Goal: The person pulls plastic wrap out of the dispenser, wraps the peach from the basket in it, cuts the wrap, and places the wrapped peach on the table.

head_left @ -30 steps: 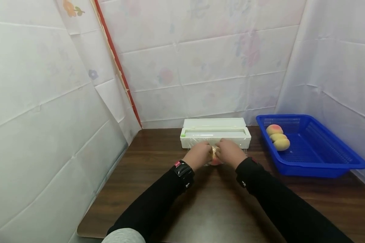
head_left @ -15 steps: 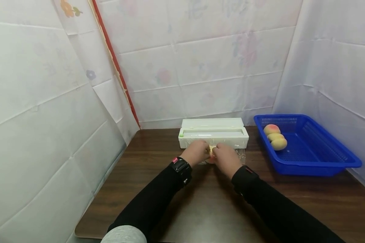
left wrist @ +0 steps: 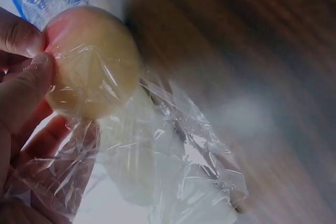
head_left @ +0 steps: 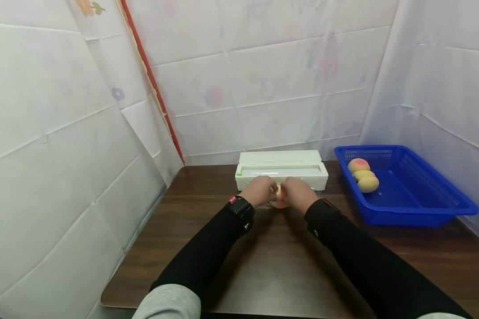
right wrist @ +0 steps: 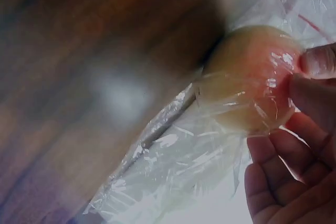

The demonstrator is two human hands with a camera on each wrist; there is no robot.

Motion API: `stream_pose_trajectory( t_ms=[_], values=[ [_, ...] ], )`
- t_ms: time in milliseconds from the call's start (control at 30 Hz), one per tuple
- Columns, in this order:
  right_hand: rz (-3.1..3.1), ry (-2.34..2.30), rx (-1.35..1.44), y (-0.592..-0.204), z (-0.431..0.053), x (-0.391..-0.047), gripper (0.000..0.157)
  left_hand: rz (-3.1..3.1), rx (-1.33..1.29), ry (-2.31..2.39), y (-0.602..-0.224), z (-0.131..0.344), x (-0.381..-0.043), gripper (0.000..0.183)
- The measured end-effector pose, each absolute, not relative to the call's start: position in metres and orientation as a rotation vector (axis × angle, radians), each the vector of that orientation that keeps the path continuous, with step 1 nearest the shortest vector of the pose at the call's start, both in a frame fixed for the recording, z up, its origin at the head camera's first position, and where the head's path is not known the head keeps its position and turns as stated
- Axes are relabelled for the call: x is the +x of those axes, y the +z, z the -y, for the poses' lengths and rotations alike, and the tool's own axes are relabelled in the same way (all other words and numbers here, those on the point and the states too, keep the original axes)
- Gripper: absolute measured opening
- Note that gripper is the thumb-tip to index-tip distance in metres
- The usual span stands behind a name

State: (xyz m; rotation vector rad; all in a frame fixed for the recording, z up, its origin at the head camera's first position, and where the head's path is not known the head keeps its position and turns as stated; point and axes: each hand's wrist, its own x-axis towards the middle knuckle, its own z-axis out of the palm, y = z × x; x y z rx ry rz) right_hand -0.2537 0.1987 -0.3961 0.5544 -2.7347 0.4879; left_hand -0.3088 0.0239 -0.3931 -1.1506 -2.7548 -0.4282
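Right hand [head_left: 299, 193] has edged nearer the white box [head_left: 281, 166] since half a second ago. Peach [left wrist: 102, 74], under clear film [left wrist: 191, 148], is just in front of the box; left hand [head_left: 258, 191] and right each pinch film at its sides, thumb to finger. Blue basket [head_left: 413, 184], right of box, holds three more fruits [head_left: 363, 175].

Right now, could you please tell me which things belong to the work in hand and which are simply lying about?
In the work: left hand, right hand, peach, clear film, probably the white box behind them.

Lying about, untouched: blue basket, three fruits inside it.
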Motion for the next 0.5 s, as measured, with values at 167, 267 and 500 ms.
stream_pose_trajectory(
  t_ms=[167,267,500],
  values=[
    [2.768,0.505,0.548,-0.393,-0.203,-0.263,0.009,2.802,-1.154,-0.493,-0.391,-0.026,-0.316,0.007],
    [2.782,0.473,0.544,-0.392,-0.205,-0.267,0.013,2.847,-1.130,-0.512,-0.390,-0.027,-0.322,0.010],
    [2.798,0.397,0.544,-0.390,-0.205,-0.277,0.027,2.873,-1.097,-0.481,-0.388,-0.032,-0.334,0.018]
  ],
)
